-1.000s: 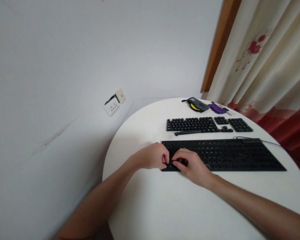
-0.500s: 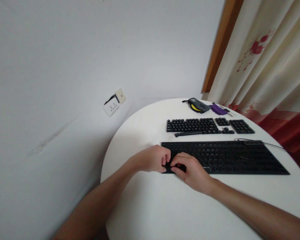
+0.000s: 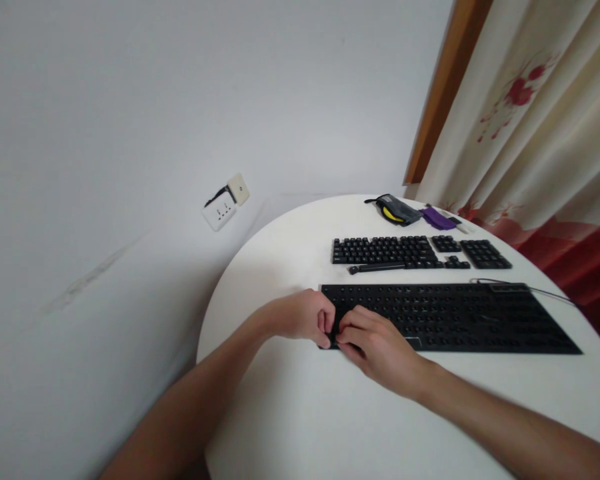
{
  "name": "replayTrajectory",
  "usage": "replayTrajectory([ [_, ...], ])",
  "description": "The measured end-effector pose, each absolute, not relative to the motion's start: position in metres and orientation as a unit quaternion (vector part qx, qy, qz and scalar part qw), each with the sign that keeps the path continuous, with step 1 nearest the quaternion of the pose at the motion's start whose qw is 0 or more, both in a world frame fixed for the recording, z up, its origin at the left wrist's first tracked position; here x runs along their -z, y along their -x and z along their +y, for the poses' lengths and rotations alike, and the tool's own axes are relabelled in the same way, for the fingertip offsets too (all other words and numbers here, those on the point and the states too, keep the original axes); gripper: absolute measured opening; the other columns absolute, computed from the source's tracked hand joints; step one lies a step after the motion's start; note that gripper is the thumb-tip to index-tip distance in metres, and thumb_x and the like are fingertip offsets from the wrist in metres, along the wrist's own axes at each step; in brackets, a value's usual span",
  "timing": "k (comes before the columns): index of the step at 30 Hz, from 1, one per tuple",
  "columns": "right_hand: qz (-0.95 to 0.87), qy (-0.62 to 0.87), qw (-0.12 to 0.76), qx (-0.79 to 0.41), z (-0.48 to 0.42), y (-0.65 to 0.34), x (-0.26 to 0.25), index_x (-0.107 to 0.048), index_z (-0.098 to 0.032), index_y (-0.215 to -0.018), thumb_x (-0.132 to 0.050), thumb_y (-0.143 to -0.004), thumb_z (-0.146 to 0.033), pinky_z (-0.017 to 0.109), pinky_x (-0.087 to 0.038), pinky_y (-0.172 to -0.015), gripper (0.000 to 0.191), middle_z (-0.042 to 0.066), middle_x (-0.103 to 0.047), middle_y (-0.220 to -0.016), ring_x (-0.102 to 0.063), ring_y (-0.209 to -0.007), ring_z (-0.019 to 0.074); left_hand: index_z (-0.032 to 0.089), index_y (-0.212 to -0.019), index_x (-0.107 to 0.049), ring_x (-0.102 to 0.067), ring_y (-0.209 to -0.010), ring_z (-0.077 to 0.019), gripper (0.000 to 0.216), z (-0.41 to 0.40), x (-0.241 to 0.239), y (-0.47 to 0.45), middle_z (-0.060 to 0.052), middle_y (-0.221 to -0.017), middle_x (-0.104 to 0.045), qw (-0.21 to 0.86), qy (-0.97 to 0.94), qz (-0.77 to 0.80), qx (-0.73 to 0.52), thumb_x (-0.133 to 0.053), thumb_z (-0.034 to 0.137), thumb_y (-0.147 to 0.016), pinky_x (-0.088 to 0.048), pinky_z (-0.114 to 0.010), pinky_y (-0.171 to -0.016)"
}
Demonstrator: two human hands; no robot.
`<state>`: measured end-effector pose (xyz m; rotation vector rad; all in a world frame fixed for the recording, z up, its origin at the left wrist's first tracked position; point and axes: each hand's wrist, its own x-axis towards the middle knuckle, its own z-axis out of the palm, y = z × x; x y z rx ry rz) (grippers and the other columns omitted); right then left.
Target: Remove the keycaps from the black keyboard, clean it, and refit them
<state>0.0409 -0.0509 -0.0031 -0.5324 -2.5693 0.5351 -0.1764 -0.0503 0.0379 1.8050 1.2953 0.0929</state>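
Note:
A black keyboard (image 3: 460, 320) with its key switches bare lies on the white round table. My left hand (image 3: 307, 317) is curled at the keyboard's lower left corner, fingers closed. Close beside it, my right hand (image 3: 375, 340) has thumb and fingertips pinched together over the same corner. Whatever either hand pinches is hidden by the fingers or too small to make out. Behind the keyboard, black keycaps (image 3: 383, 251) are laid out in keyboard order, with a long space bar (image 3: 383, 267) in the front row.
Farther back on the table (image 3: 280, 247) lie a dark pouch with yellow (image 3: 397, 211) and a purple cloth item (image 3: 437, 219). A cable (image 3: 550, 291) runs off to the right. A wall socket (image 3: 220, 211) is at the left, a curtain (image 3: 530, 133) at the right.
My right hand has shifted slightly left, its fingertips now closer together and nearer the corner. The left hand stays almost in place. The view has tilted a little.

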Motion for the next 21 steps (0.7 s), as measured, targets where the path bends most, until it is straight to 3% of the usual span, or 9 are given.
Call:
replayTrajectory([
  [8,-0.942,0.183,0.200,-0.198,-0.047,-0.047,-0.004,-0.072,-0.021,-0.088,-0.058,-0.094,-0.019,0.030,-0.043,-0.073,0.016,0.004,-0.061,-0.090,-0.055,-0.086,0.0182,0.017,-0.070,-0.068,-0.056,-0.058,-0.0119,0.032,-0.041,-0.038,0.185,0.002,-0.065,-0.067,0.410,-0.735,0.540,0.030,-0.083,0.043,-0.062,-0.036,-0.022,-0.050],
  [21,-0.959,0.185,0.130,-0.170,-0.044,-0.050,-0.010,-0.072,-0.023,-0.092,-0.053,-0.097,-0.023,0.027,-0.034,-0.063,0.020,0.000,-0.066,-0.080,-0.061,-0.073,0.0140,0.017,-0.071,-0.067,-0.050,-0.055,-0.0105,0.031,-0.040,-0.038,0.186,0.002,-0.063,-0.063,0.412,-0.746,0.519,0.067,-0.077,0.047,-0.069,-0.032,-0.022,-0.048],
])
